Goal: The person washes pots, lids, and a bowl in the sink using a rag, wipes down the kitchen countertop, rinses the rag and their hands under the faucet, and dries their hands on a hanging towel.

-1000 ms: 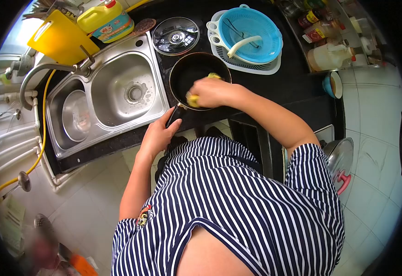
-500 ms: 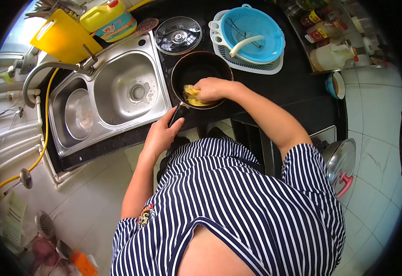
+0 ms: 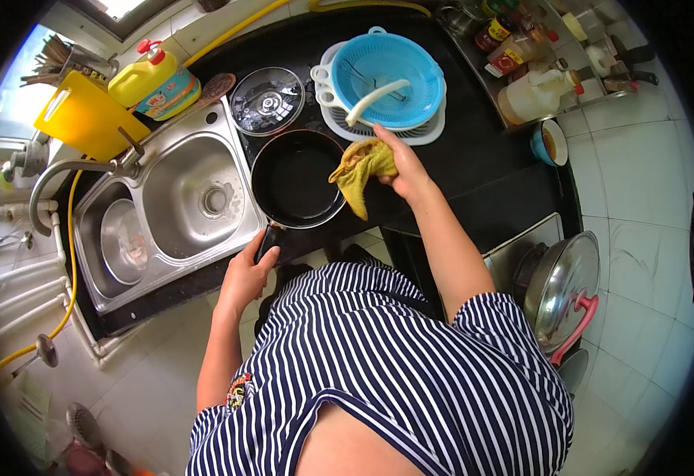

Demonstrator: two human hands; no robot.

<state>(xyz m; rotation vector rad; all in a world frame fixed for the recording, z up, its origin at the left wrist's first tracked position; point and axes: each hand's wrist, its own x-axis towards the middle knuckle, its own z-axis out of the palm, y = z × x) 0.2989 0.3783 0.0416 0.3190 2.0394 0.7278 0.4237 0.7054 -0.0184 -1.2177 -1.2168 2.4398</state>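
Observation:
A dark frying pan [image 3: 299,181] rests on the black counter, its short black handle [image 3: 271,239] pointing toward me. My left hand [image 3: 247,270] is closed around that handle. To the right of the pan, my right hand [image 3: 401,168] grips a yellow cloth [image 3: 360,173], which hangs crumpled with one corner drooping. The cloth is above the counter, just off the pan's right rim. Behind the pan lies a glass lid [image 3: 267,101] with wet drops on it. Close beyond my right hand stands a blue colander [image 3: 422,71] with a white-handled tool in it.
A double steel sink [image 3: 196,190] with a tap [image 3: 77,174] is on the left. Behind it stand a yellow detergent jug [image 3: 156,86] and a yellow board [image 3: 85,115]. Bottles fill a rack [image 3: 513,119] at the right, near a small bowl [image 3: 550,143]. A lidded pot [image 3: 561,289] sits lower right.
My right hand has lifted the yellow cloth out of the pan and moved right. My left hand stays on the handle. The whole view has shifted somewhat.

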